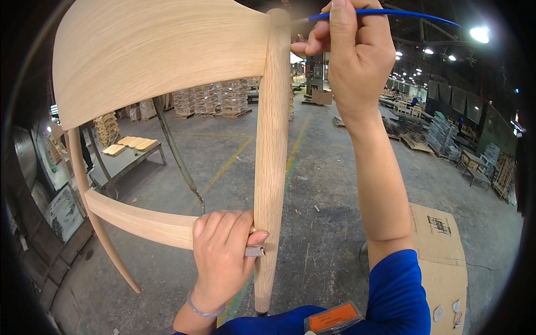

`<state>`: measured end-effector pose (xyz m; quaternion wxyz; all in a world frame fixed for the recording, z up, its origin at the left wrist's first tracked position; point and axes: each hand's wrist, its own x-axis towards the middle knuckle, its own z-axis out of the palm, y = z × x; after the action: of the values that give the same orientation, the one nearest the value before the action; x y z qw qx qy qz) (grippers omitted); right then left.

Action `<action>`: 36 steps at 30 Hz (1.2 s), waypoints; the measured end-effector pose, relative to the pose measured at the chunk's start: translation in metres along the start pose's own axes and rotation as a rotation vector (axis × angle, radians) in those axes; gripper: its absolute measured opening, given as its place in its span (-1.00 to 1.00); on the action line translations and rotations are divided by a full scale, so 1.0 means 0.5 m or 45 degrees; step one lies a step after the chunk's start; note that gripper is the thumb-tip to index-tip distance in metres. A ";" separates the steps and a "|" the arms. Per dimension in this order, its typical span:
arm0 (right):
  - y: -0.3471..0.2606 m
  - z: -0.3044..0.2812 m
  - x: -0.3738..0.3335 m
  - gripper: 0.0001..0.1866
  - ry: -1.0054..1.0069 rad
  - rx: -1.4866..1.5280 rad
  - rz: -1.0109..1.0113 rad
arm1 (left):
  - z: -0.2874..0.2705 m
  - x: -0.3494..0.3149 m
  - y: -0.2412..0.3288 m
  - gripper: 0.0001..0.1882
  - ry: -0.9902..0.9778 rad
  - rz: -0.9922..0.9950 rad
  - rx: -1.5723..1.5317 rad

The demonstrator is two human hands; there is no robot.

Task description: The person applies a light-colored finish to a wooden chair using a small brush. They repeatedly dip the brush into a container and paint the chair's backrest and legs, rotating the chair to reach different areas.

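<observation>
A pale wooden chair frame [271, 139] with a broad curved backrest [167, 50] fills the left and middle. My left hand [220, 251] is closed round the end of its lower rail [142, 220], beside the near post. A small rolled strip that looks like sandpaper [255, 252] pokes out under the thumb. Raised at the upper right, my right hand [360, 56] pinches a slim blue-handled brush [385, 12]. The brush's blurred tip is close to the top of the post; I cannot tell whether it touches.
Flattened cardboard [438, 257] lies at my lower right. To the left stands a low table [131, 162] with pale wooden pieces on it. Stacked wooden parts [215, 100] line the back, and more stacks [444, 134] stand at the far right.
</observation>
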<state>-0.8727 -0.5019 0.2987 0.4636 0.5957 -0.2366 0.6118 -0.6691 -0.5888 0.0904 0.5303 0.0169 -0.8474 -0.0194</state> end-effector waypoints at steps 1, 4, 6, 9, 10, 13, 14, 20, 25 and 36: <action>0.000 0.004 0.000 -0.83 0.003 0.000 0.006 | -0.003 0.000 -0.003 -0.67 0.004 0.010 0.011; 0.002 0.014 0.001 -0.84 0.011 0.036 0.014 | -0.010 0.001 -0.010 -0.67 0.003 0.008 0.005; 0.005 0.020 0.003 -0.85 0.016 0.110 0.012 | -0.013 0.001 -0.013 -0.67 0.008 0.009 -0.001; 0.004 0.027 0.003 -0.86 0.014 0.113 0.011 | -0.019 -0.001 -0.018 -0.67 0.004 0.005 -0.004; 0.003 0.029 0.004 -0.86 0.018 0.103 0.004 | -0.021 -0.002 -0.020 -0.68 -0.004 0.012 0.009; 0.002 0.036 0.008 -0.86 0.021 0.075 -0.032 | -0.026 -0.001 -0.024 -0.68 -0.018 0.030 0.034; 0.002 0.037 0.009 -0.86 0.016 0.065 -0.054 | -0.027 -0.001 -0.025 -0.68 -0.018 0.031 0.032; 0.002 0.044 0.009 -0.86 0.026 0.024 -0.062 | -0.031 0.001 -0.031 -0.68 -0.017 0.037 0.033; 0.003 0.055 0.009 -0.86 0.022 0.068 -0.053 | -0.034 0.001 -0.042 -0.68 -0.012 0.038 0.022; -0.007 0.066 0.007 -0.84 0.020 -0.028 -0.009 | -0.033 0.001 -0.053 -0.69 -0.020 0.029 0.034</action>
<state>-0.8523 -0.5273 0.3069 0.4740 0.5866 -0.2378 0.6121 -0.6540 -0.6153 0.0968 0.5235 0.0140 -0.8519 -0.0020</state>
